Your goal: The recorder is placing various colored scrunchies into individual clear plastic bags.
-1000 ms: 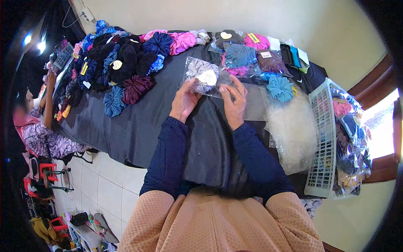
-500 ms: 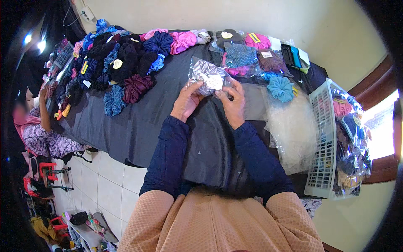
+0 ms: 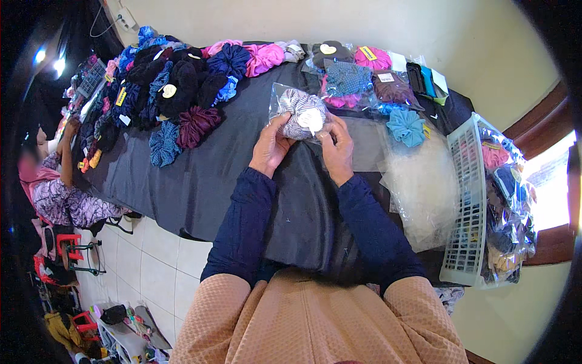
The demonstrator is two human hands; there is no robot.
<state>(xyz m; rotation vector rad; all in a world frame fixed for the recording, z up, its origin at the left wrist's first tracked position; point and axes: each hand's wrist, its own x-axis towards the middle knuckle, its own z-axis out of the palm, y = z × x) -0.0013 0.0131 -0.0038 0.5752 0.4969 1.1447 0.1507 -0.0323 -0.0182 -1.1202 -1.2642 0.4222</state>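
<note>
A grey-and-white striped scrunchie with a white tag sits inside a clear plastic bag, held above the dark cloth. My left hand is closed on the bag's left side, thumb on top. At the lower right of the bag, my right hand pinches the plastic beside the white tag. To the right of my right hand lie flat clear plastic bags, with a light blue scrunchie on their far end.
Loose scrunchies are heaped at the far left. Bagged scrunchies lie at the back right. A white plastic basket holding packed pieces stands at the right edge of the cloth-covered table. Another person sits at the left end.
The bagged scrunchie has turned slightly, so more of its striped face and tag shows. My right fingers have shifted along the bag's edge. The other person's arm has moved.
</note>
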